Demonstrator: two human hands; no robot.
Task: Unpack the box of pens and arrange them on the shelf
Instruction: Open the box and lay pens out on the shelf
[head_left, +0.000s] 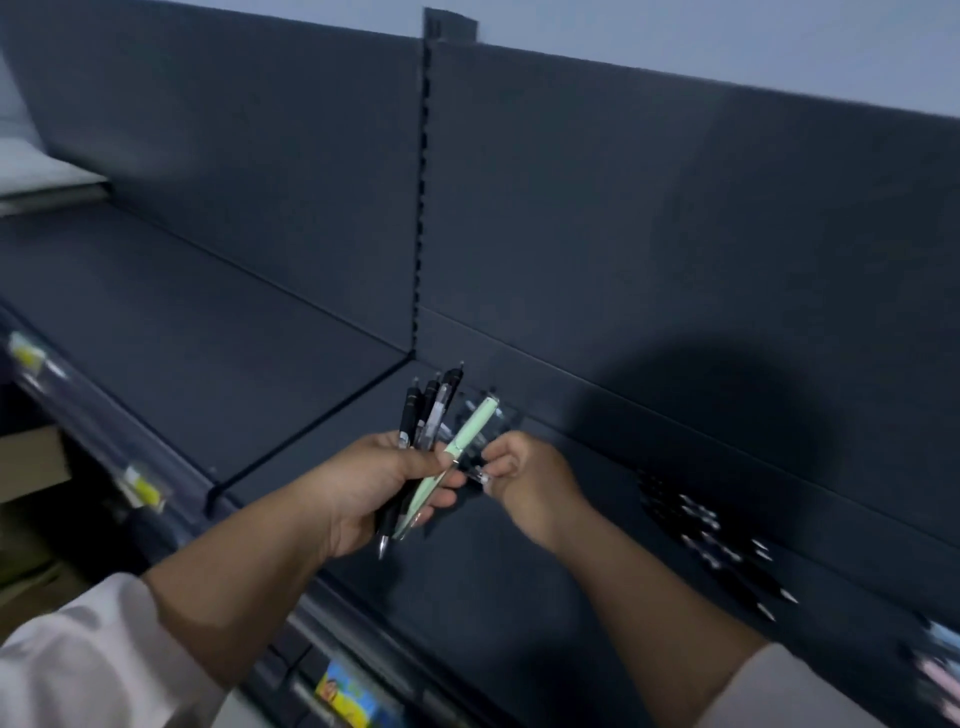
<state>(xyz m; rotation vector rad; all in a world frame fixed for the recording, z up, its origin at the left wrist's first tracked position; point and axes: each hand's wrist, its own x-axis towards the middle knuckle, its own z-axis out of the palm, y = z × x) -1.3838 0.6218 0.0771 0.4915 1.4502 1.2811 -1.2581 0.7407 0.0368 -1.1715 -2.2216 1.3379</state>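
Above dark shelf (260, 364), left hand (374, 483) grips a pen bunch (431, 410); right hand (519, 473) pinches another pen (475, 470) (blurred) just beside it.

1. Bundle of pens (427, 410): several black and smoky-clear barrels gripped in the left hand (374, 483) above the shelf, fanned upward and leaning slightly right; one silver tip pokes out below the palm
2. Pale green pen (470, 434): slim, with a silver band at mid-barrel, lying across the front of the bundle under the left thumb and slanting up to the right
3. Blurred pen (480, 470): dark and clear, pinched by the right hand (522, 467), just beside the green pen; too smeared to tell more
4. Row of dark pens (727, 556): lying flat on the shelf to the right, side by side, with pale tips at their right ends
5. Shelf (234, 332): dark grey, flat, with an upright back panel behind it
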